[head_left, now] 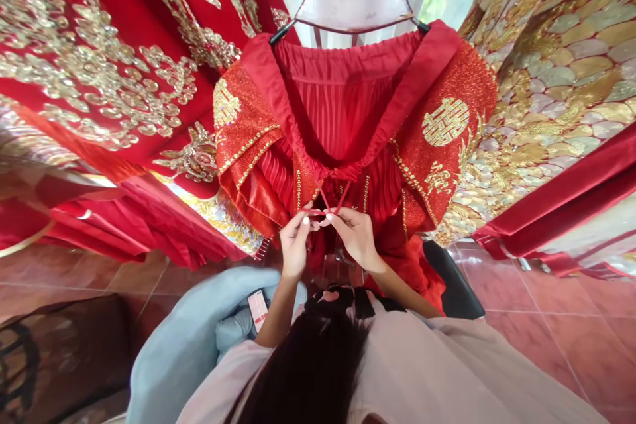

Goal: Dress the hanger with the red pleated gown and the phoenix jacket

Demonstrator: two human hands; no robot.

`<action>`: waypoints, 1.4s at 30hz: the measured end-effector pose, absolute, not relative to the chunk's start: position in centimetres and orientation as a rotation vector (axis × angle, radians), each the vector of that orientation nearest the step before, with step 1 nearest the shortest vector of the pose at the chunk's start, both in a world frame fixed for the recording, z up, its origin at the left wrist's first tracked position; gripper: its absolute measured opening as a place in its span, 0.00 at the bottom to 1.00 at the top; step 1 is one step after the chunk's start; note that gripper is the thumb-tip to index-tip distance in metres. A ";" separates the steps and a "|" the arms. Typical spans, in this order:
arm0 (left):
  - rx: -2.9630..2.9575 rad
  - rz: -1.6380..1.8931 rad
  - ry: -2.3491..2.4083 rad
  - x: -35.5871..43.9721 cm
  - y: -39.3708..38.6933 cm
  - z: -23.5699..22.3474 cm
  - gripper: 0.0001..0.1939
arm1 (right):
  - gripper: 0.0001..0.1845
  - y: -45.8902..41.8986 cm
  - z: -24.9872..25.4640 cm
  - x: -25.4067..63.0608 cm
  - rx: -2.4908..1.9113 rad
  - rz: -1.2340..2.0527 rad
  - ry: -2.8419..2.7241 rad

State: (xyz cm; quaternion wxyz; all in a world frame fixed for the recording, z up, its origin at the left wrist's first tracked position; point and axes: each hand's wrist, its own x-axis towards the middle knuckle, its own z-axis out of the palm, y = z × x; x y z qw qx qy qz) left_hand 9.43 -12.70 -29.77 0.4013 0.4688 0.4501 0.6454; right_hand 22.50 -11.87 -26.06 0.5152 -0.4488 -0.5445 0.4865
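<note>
A red pleated skirt (pixel 442 165) with gold embroidery and studded panels hangs by its gathered waistband from a hanger (pixel 355 1). Two ends of a red drawstring (pixel 342 197) come out at the front of the waistband and run down to my fingers. My left hand (pixel 297 238) pinches the drawstring between thumb and fingertips. Close beside it, my right hand (pixel 356 235) is closed on the drawstring too, its thumb nearly meeting the left fingers. Whether the ends are crossed or looped there is too small to tell.
Red fabric with silver beading (pixel 124 93) hangs at the left, and a gold sequined garment (pixel 561 93) at the right. A light blue chair (pixel 173 338) with a phone-like card (pixel 258 309) stands lower left. A brown bag (pixel 64 351) lies on the tiled floor (pixel 536 338).
</note>
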 end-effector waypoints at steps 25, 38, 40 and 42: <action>0.803 1.694 1.040 9.9 -10.1 -27.8 0.21 | 0.13 -12.4 -26.1 22.3 -1.211 1.043 -1.458; 1.311 2.439 1.760 4.8 -11.4 -26.9 0.18 | 0.12 -12.9 -26.4 22.7 -1.165 0.986 -1.511; 1.619 2.246 1.653 7.2 -12.3 -26.5 0.18 | 0.12 -12.9 -26.2 22.6 -1.131 0.966 -1.579; 1.681 1.898 1.358 9.8 -12.6 -26.2 0.16 | 0.12 -13.0 -25.8 22.7 -1.115 0.931 -1.638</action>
